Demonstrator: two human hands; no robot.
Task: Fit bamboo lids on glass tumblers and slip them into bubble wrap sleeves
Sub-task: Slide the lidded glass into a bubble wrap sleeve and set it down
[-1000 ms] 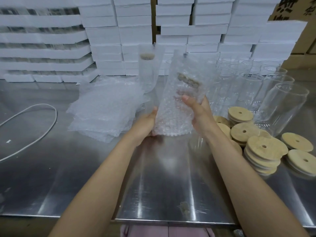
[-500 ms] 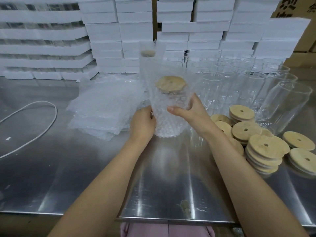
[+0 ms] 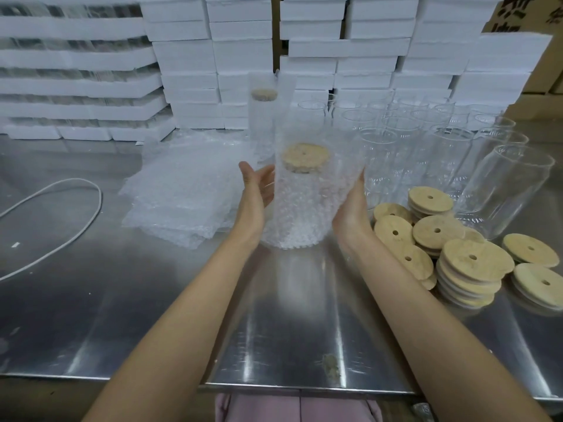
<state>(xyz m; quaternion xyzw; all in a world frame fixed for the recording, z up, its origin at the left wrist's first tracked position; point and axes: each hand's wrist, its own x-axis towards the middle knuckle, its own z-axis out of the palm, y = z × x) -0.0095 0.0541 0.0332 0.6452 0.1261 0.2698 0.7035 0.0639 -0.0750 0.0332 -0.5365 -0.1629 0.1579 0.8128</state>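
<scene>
A glass tumbler with a bamboo lid (image 3: pixel 305 156) stands upright on the steel table inside a bubble wrap sleeve (image 3: pixel 304 211). My left hand (image 3: pixel 256 190) lies flat against the sleeve's left side, fingers straight. Against its right side rests the palm of my right hand (image 3: pixel 350 208), with its fingers hidden behind the wrap. A second sleeved, lidded tumbler (image 3: pixel 264 117) stands just behind. Flat bubble wrap sleeves (image 3: pixel 182 193) are piled to the left. Loose bamboo lids (image 3: pixel 475 263) lie stacked at the right, and several bare tumblers (image 3: pixel 426 141) stand behind them.
One bare tumbler (image 3: pixel 511 190) lies tilted at the far right. A white cable (image 3: pixel 61 236) loops over the table's left part. White foam boxes (image 3: pixel 243 56) are stacked along the back. The table's front edge (image 3: pixel 274 388) runs close to my body.
The sleeved tumbler came down from a tilted hold to standing upright on the table. My hands went from gripping it to lying flat on its sides.
</scene>
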